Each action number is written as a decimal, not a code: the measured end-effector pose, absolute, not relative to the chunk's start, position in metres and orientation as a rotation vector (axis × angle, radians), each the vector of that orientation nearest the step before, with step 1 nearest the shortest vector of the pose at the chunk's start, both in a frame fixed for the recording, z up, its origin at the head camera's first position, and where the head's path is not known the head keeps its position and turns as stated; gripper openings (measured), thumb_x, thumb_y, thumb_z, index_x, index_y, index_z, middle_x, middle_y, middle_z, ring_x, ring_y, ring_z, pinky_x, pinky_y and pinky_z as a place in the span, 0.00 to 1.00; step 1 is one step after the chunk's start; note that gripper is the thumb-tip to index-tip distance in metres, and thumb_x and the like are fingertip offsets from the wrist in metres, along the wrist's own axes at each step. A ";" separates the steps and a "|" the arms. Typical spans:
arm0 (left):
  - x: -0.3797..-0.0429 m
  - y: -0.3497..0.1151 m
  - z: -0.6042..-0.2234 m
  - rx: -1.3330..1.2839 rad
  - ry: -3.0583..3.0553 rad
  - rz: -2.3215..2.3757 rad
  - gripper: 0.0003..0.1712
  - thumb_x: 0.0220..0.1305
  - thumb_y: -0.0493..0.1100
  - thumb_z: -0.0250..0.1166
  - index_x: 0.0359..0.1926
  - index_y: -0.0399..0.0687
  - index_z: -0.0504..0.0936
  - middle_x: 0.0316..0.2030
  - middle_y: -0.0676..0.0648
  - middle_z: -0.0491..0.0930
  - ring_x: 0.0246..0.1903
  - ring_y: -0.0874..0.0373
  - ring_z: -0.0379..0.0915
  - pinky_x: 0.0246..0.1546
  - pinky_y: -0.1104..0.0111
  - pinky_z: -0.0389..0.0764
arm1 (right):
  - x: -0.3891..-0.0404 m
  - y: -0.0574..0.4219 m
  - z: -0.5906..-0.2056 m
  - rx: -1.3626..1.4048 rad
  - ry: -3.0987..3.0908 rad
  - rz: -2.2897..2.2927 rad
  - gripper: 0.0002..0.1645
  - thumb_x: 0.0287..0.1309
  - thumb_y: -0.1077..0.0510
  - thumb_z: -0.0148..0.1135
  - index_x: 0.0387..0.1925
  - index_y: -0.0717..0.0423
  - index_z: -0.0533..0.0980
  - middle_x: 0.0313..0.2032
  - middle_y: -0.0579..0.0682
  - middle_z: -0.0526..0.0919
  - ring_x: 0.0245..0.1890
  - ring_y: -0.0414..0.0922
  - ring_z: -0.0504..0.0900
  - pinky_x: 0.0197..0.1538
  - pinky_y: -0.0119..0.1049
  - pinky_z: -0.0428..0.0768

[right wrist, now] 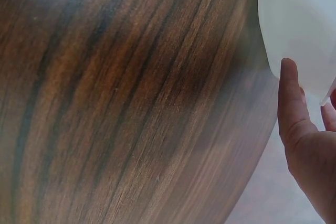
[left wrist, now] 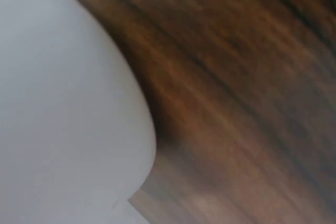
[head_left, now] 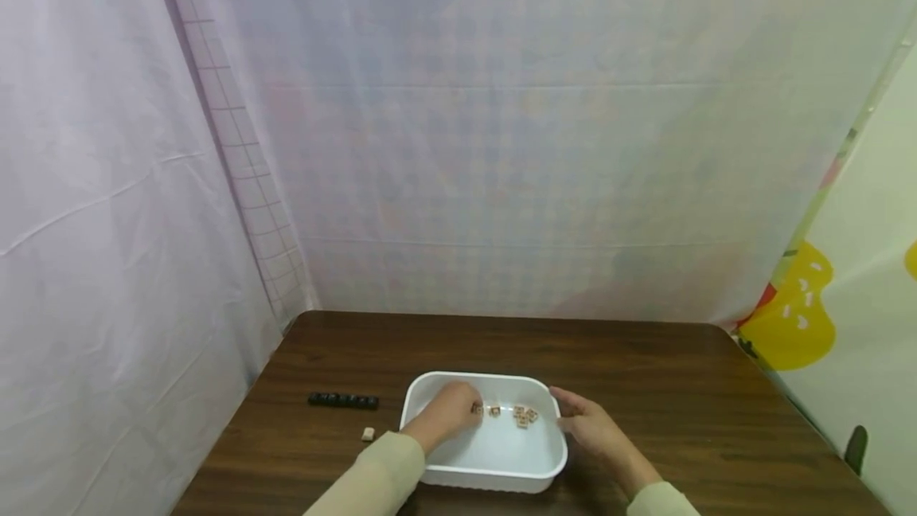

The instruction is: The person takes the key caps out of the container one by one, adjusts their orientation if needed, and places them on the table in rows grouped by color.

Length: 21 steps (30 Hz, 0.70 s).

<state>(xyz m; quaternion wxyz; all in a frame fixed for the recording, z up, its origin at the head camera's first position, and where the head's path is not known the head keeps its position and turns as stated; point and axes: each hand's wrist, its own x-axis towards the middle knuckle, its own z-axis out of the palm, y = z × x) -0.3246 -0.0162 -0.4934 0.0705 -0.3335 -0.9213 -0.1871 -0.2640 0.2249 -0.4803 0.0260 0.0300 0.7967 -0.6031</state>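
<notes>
A white rectangular plastic tray point(head_left: 494, 452) stands near the table's front. My left hand point(head_left: 453, 411) reaches down inside it with the fingers bent, at small tan square pieces with dark centres point(head_left: 477, 408); whether it pinches one is hidden. Several more such square pieces point(head_left: 522, 417) lie loose on the tray floor toward the right. My right hand point(head_left: 591, 428) holds the tray's right side, thumb at the rim. In the right wrist view its finger point(right wrist: 290, 95) lies along the outer wall. The left wrist view shows a white curved surface point(left wrist: 68, 103) over wood, without the hand.
A row of small black blocks point(head_left: 343, 400) lies on the dark wooden table point(head_left: 630, 365), left of the tray. One cream-coloured piece point(head_left: 368, 434) lies between that row and the tray. White curtains point(head_left: 501, 142) hang behind the table and at its left.
</notes>
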 end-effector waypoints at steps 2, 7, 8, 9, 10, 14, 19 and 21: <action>-0.324 -0.017 -0.491 -1.010 -2.754 -0.571 0.04 0.49 0.33 0.70 0.30 0.41 0.88 0.24 0.52 0.82 0.26 0.61 0.73 0.35 0.72 0.75 | -0.264 0.225 -0.480 0.096 2.452 -1.878 0.33 0.55 0.75 0.54 0.65 0.73 0.66 0.51 0.73 0.77 0.47 0.59 0.81 0.47 0.50 0.82; -0.321 -0.018 -0.482 -0.990 -2.796 -0.589 0.14 0.53 0.34 0.66 0.42 0.39 0.88 0.37 0.47 0.86 0.41 0.56 0.81 0.45 0.69 0.78 | -0.262 0.224 -0.480 0.107 2.430 -1.912 0.33 0.55 0.76 0.53 0.65 0.73 0.66 0.50 0.72 0.78 0.46 0.58 0.81 0.46 0.50 0.82; -0.320 -0.018 -0.480 -0.987 -2.806 -0.592 0.14 0.54 0.34 0.66 0.43 0.40 0.88 0.37 0.47 0.86 0.41 0.56 0.81 0.46 0.69 0.77 | -0.262 0.224 -0.480 0.108 2.425 -1.916 0.33 0.55 0.76 0.53 0.65 0.73 0.65 0.50 0.71 0.78 0.46 0.58 0.81 0.46 0.50 0.82; -0.320 -0.018 -0.478 -0.981 -2.816 -0.601 0.13 0.55 0.34 0.66 0.43 0.41 0.88 0.37 0.48 0.86 0.40 0.57 0.80 0.45 0.69 0.77 | -0.262 0.224 -0.480 0.104 2.420 -1.920 0.33 0.55 0.76 0.53 0.65 0.73 0.65 0.49 0.71 0.79 0.46 0.58 0.81 0.45 0.50 0.82; -0.319 -0.018 -0.477 -0.971 -2.825 -0.621 0.13 0.55 0.34 0.66 0.42 0.41 0.88 0.35 0.49 0.86 0.38 0.59 0.80 0.43 0.70 0.78 | -0.262 0.224 -0.480 0.112 2.418 -1.923 0.33 0.56 0.76 0.53 0.66 0.73 0.65 0.49 0.70 0.79 0.45 0.58 0.81 0.45 0.50 0.82; -0.319 -0.022 -0.471 -0.930 -2.805 -0.724 0.11 0.50 0.35 0.68 0.38 0.43 0.85 0.29 0.52 0.82 0.30 0.63 0.75 0.38 0.70 0.76 | -0.263 0.224 -0.482 0.098 2.421 -1.920 0.33 0.56 0.76 0.53 0.66 0.73 0.65 0.49 0.71 0.79 0.45 0.58 0.81 0.45 0.50 0.82; -0.317 -0.031 -0.467 -0.873 -2.753 -0.861 0.11 0.47 0.35 0.69 0.35 0.44 0.81 0.28 0.52 0.80 0.30 0.63 0.73 0.37 0.68 0.76 | -0.264 0.224 -0.483 0.105 2.443 -1.909 0.33 0.55 0.76 0.53 0.65 0.74 0.66 0.49 0.72 0.79 0.46 0.59 0.81 0.46 0.51 0.82; -0.315 -0.036 -0.466 -0.865 -2.723 -0.909 0.11 0.46 0.35 0.69 0.34 0.43 0.81 0.29 0.51 0.79 0.30 0.61 0.73 0.35 0.69 0.75 | -0.264 0.223 -0.482 0.106 2.439 -1.916 0.33 0.55 0.76 0.53 0.65 0.74 0.66 0.48 0.72 0.79 0.46 0.59 0.81 0.46 0.51 0.82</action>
